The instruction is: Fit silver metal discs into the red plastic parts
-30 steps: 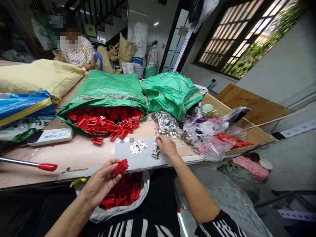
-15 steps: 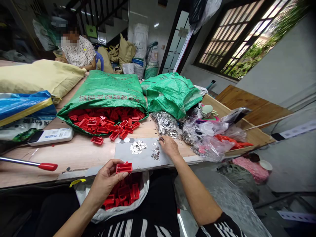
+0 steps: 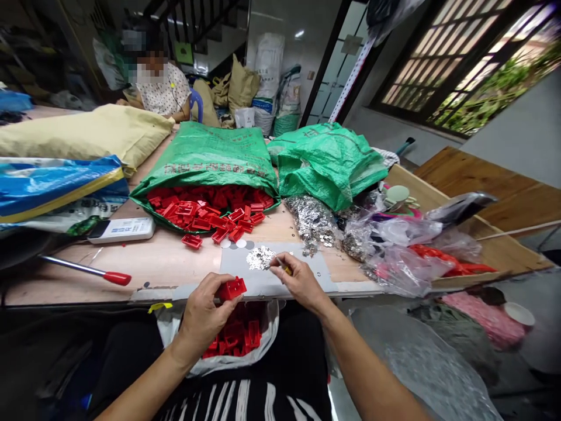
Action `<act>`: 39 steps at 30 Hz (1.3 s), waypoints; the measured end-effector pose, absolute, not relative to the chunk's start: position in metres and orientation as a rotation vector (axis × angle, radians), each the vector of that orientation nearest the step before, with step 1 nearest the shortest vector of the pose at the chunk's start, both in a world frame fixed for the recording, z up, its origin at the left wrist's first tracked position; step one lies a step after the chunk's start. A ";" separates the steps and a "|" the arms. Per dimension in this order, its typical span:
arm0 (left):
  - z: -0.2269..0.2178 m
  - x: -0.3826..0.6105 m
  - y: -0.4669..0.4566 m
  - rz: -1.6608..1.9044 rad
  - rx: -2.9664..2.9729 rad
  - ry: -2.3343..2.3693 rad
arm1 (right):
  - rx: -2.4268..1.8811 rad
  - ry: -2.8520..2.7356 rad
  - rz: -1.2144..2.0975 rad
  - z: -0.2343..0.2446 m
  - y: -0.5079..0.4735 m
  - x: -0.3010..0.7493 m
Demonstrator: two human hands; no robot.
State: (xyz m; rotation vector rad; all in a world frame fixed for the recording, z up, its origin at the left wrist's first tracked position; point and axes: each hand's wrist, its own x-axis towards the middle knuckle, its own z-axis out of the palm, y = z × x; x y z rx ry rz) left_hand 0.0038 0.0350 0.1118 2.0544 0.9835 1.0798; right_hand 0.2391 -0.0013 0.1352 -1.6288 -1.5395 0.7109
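My left hand (image 3: 204, 313) pinches a small red plastic case (image 3: 234, 287) between thumb and fingers, above the table's front edge. My right hand (image 3: 302, 280) is closed around a thin tool with a yellow part (image 3: 286, 267); its exact kind is not clear. The right fingertips are beside a pile of small silvery metal pieces (image 3: 260, 257) on a grey sheet (image 3: 234, 272). Below the hands, a white-lined container (image 3: 274, 333) on my lap holds several more red cases (image 3: 236, 339).
A green woven sack (image 3: 219, 152) spills red cases onto the table. To its right are another green sack (image 3: 328, 164) and a clear bag of metal pieces (image 3: 309, 219). A white device (image 3: 123, 230) and red-tipped lever (image 3: 116, 278) are left. Across the table sits a person (image 3: 162, 88).
My right hand has moved left, toward the metal pile and the red case. The case in my left hand has turned, showing another side. The camera view has shifted left.
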 end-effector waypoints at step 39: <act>0.115 0.009 0.016 1.162 2.282 0.794 | -1.320 -1.326 1.337 0.118 -0.006 0.190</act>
